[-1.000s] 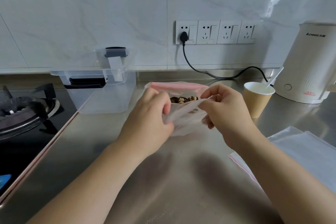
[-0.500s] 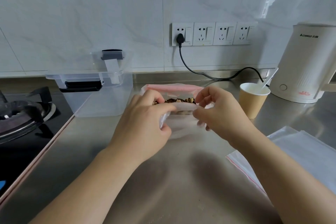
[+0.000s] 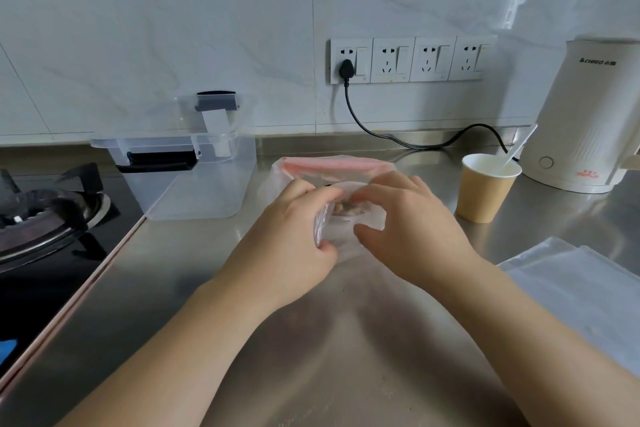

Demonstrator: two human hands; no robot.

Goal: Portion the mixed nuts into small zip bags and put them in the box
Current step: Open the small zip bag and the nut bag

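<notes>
The mixed nuts (image 3: 347, 209) show through a small zip bag (image 3: 341, 231) at the middle of the steel worktop (image 3: 180, 288), in front of a larger pink-topped bag (image 3: 332, 166). The left hand (image 3: 294, 236) pinches the small bag's left side; the right hand (image 3: 412, 229) curls its fingers over the bag's top. The clear box (image 3: 194, 180) stands at the worktop's rear left edge, beside the hob (image 3: 45, 218).

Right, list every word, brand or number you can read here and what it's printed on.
"CHIGO": dark brand lettering on the tall white ribbed electric kettle; the small characters after it are blurred.
Red mark low on the kettle: too small to read.
Nothing else bears readable text.
</notes>
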